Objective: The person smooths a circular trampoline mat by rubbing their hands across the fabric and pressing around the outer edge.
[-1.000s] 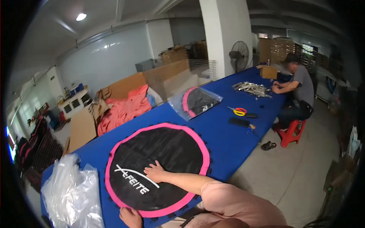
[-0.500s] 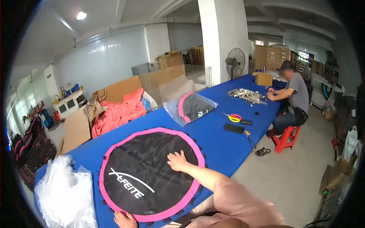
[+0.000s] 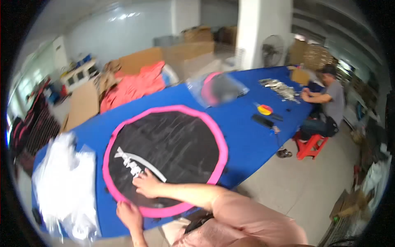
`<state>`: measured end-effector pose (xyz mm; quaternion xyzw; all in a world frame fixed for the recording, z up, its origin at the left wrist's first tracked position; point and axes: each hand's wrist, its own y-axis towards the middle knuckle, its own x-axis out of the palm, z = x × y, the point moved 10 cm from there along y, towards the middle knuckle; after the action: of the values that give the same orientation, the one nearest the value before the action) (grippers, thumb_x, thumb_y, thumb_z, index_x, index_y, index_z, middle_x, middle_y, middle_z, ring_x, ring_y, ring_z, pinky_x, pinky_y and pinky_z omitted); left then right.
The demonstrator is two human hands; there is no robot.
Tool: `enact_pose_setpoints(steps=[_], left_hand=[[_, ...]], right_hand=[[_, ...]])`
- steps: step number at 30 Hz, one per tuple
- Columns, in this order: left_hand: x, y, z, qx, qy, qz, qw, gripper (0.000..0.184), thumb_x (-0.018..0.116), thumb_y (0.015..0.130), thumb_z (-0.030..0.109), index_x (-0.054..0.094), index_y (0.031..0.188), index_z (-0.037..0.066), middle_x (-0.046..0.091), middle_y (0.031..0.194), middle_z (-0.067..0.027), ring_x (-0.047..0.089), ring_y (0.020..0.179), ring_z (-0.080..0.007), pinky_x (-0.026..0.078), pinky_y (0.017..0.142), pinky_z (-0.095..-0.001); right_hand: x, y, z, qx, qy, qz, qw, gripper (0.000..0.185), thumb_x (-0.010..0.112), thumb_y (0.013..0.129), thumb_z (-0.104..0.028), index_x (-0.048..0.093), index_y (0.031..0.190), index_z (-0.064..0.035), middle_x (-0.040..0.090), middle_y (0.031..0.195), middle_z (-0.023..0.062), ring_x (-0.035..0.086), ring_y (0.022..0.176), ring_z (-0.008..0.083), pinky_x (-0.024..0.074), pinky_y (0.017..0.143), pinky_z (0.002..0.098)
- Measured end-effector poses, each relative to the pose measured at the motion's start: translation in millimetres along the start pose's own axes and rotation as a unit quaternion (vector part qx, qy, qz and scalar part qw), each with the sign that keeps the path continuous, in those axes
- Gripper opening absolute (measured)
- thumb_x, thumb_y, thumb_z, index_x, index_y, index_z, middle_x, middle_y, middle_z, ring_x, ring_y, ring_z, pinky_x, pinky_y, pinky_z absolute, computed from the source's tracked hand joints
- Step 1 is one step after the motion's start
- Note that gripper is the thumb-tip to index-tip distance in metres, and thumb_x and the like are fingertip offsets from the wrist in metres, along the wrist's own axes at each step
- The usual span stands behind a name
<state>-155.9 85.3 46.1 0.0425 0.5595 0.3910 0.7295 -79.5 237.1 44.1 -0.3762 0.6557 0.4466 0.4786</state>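
A round black trampoline mat (image 3: 181,144) with a pink border and white lettering lies flat on the blue-covered table (image 3: 238,158). On the lettering, near the mat's lower left, my right hand (image 3: 147,184) rests open with its fingers apart. My left hand (image 3: 129,215) is at the pink border's near left edge, its fingers closed on the rim; motion blur softens their detail. To the left of the mat lies a heap of clear plastic bags (image 3: 68,185). Past the far edge of the mat is a similar folded mat in clear plastic (image 3: 220,88).
Scissors with red and yellow handles (image 3: 264,109) and a black case (image 3: 262,121) lie to the right. Farther off, a co-worker (image 3: 331,96) sits on a red stool (image 3: 310,145) by a pile of metal parts (image 3: 279,89). Coral fabric (image 3: 133,86) fills a bin behind the table.
My right hand has slid from the mat's right half to its lettering at lower left. My left hand remains by the near left rim. The head view has shifted and blurred.
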Motion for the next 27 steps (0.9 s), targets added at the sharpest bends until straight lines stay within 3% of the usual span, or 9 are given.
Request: enact_pose_setpoints(steps=[2,5,6,7,8,13,15,20,27], left_hand=[[-12,2,11,0.001,-0.017,-0.04,0.999,0.032,0.068,0.089,0.015,0.062,0.112,-0.007,0.064,0.127,-0.0312,0.059,0.119,-0.0485,0.045,0.105,-0.0571],[-3,-5,1,0.006,0.045,0.003,0.999,0.046,0.067,0.092,0.023,0.06,0.126,-0.007,0.06,0.136,-0.0284,0.055,0.13,-0.0445,0.039,0.113,-0.0564],[-2,-5,1,-0.007,0.048,-0.007,0.999,0.047,0.064,0.094,0.025,0.058,0.128,-0.007,0.059,0.138,-0.0287,0.053,0.133,-0.0439,0.038,0.116,-0.0573],[-2,-6,1,-0.012,0.048,-0.011,0.999,0.047,0.063,0.095,0.026,0.058,0.129,-0.006,0.058,0.139,-0.0286,0.052,0.135,-0.0436,0.037,0.116,-0.0575],[-1,-6,2,-0.015,0.045,-0.017,0.999,0.048,0.062,0.095,0.026,0.058,0.13,-0.006,0.058,0.14,-0.0286,0.052,0.136,-0.0432,0.036,0.117,-0.0577],[2,-7,3,-0.019,0.059,-0.027,0.998,0.05,0.062,0.095,0.027,0.058,0.13,-0.008,0.057,0.143,-0.0287,0.051,0.138,-0.0439,0.036,0.117,-0.0603],[3,-8,0,-0.02,0.06,-0.021,0.998,0.05,0.062,0.095,0.027,0.058,0.13,-0.008,0.057,0.143,-0.0289,0.051,0.138,-0.0441,0.036,0.117,-0.0602],[0,-7,6,-0.023,0.059,-0.033,0.997,0.049,0.062,0.096,0.027,0.056,0.132,-0.006,0.057,0.143,-0.0296,0.05,0.139,-0.0451,0.035,0.117,-0.0594],[-3,-8,9,-0.027,0.059,-0.035,0.997,0.049,0.062,0.095,0.026,0.056,0.131,-0.006,0.057,0.143,-0.0297,0.051,0.138,-0.0454,0.035,0.117,-0.0603]], right_hand=[[-20,-4,-27,-0.028,0.033,0.02,0.999,0.037,0.066,0.095,-0.039,0.071,0.112,-0.006,0.067,0.116,0.0115,0.063,0.121,0.0321,0.0353,0.109,0.0616],[-4,4,-4,-0.001,0.04,0.004,0.999,0.037,0.059,0.098,-0.034,0.063,0.128,-0.0134,0.062,0.122,0.006,0.058,0.128,0.0295,0.0362,0.107,0.0668],[-6,2,13,0.006,0.0,0.099,0.995,0.033,0.06,0.098,-0.033,0.066,0.123,-0.013,0.062,0.122,0.0046,0.058,0.125,0.0304,0.0352,0.108,0.066],[-30,-2,20,0.018,-0.063,0.002,0.998,0.027,0.061,0.097,-0.031,0.072,0.113,-0.0131,0.062,0.123,0.0034,0.058,0.122,0.0309,0.0336,0.109,0.0646],[-21,-2,47,0.023,-0.079,0.056,0.995,0.023,0.06,0.097,-0.03,0.076,0.103,-0.0141,0.061,0.123,0.0031,0.056,0.12,0.0304,0.0359,0.106,0.0633],[-55,-34,197,0.191,-0.145,0.12,0.963,0.036,0.057,0.099,-0.032,0.066,0.128,-0.013,0.062,0.131,0.0054,0.058,0.126,0.027,0.0387,0.103,0.0594],[-70,-56,255,0.291,-0.149,0.041,0.944,0.038,0.055,0.102,-0.035,0.063,0.132,-0.0144,0.061,0.137,0.0052,0.057,0.129,0.0274,0.0398,0.104,0.0632],[-73,-97,364,0.414,-0.123,0.023,0.902,0.057,0.044,0.106,-0.047,0.053,0.15,-0.0126,0.05,0.158,0.0073,0.046,0.146,0.0359,0.0279,0.117,0.0739],[-57,-10,351,0.396,-0.095,-0.004,0.913,0.06,0.04,0.107,-0.051,0.05,0.152,-0.0132,0.048,0.16,0.0064,0.045,0.147,0.0331,0.0257,0.12,0.0692]])
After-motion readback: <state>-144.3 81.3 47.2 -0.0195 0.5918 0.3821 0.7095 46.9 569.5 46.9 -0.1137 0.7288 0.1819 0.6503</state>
